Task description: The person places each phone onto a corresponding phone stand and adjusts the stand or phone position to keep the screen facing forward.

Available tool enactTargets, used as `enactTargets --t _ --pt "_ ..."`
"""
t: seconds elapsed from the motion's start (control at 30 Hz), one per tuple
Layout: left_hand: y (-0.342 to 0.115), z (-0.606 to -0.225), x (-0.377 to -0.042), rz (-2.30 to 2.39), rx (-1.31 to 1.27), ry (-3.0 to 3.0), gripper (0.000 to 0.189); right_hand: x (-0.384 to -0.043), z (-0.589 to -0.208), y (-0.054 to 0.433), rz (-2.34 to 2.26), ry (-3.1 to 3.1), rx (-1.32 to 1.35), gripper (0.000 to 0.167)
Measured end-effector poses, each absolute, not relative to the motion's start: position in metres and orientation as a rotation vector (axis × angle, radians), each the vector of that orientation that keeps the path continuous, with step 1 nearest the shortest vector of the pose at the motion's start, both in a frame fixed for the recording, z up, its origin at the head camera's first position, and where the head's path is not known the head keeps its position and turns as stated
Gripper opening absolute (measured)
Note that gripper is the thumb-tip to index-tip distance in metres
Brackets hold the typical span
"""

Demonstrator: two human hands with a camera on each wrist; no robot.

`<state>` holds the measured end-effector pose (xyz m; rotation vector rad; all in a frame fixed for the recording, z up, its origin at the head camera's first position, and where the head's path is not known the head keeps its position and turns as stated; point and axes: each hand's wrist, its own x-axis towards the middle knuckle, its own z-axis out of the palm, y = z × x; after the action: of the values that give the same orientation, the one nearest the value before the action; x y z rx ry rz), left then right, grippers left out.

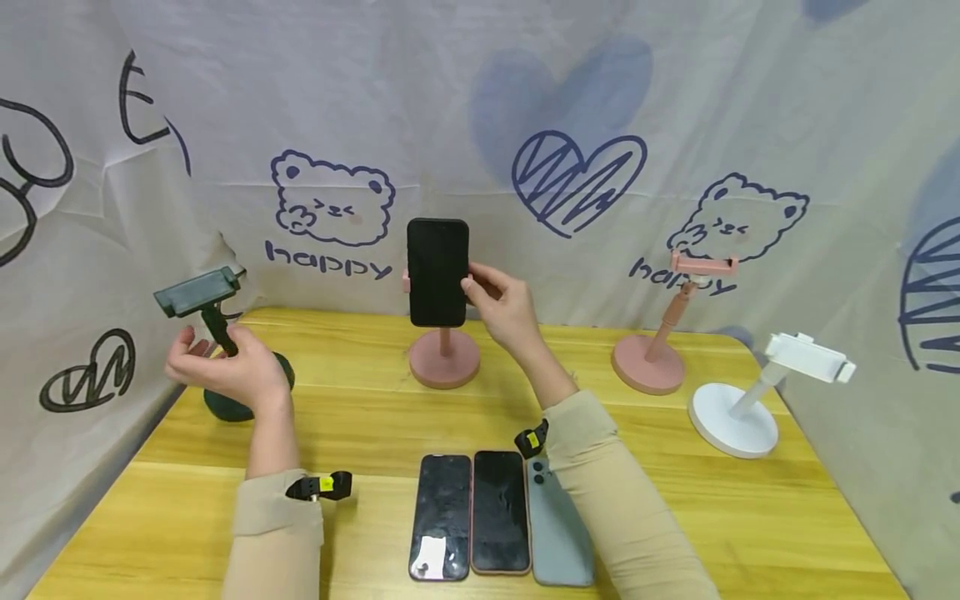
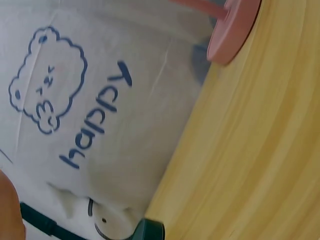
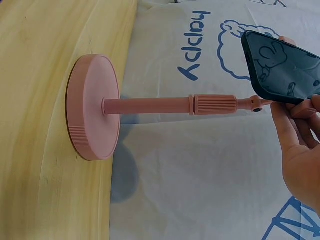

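A black phone (image 1: 438, 275) stands upright in the clamp of a pink phone stand (image 1: 444, 360) at the back middle. My right hand (image 1: 506, 308) pinches the phone's right edge at the clamp, thumb at the front and fingers behind. In the right wrist view, the fingers (image 3: 295, 135) are at the phone's edge beside the clamp's pink jaw. My left hand (image 1: 236, 367) is around the stem of a dark green phone stand (image 1: 197, 292), whose holder carries no phone. The stand's round base rests on the table, partly hidden by the hand.
Three phones lie side by side near the front: two with dark screens up (image 1: 441, 517) (image 1: 500, 512) and a grey-green one (image 1: 558, 533) back up, partly under the right sleeve. A second pink stand (image 1: 649, 364) and a white stand (image 1: 733, 421) stand at right. A printed cloth (image 1: 450, 100) hangs behind.
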<state>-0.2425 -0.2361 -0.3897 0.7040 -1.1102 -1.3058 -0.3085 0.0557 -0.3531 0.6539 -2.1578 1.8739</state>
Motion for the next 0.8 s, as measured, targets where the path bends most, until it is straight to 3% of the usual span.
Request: enactTargets --t 0.13,0.4,0.8 --pt "-0.262 -0.407 -0.253 -1.316 0.776 -1.222 0.036 -0.308 -0.353 0.058 1.865 -2.198 0.645 0.037" --pt "-0.288 -0.42 -0.257 -1.359 0.81 -1.392 0.023 -0.308 -0.351 0.058 1.88 -2.247 0.633 0.039" --pt "-0.299 -0.418 -0.254 -1.354 0.763 -1.521 0.027 -0.308 -0.35 0.059 1.9 -2.243 0.627 0.039"
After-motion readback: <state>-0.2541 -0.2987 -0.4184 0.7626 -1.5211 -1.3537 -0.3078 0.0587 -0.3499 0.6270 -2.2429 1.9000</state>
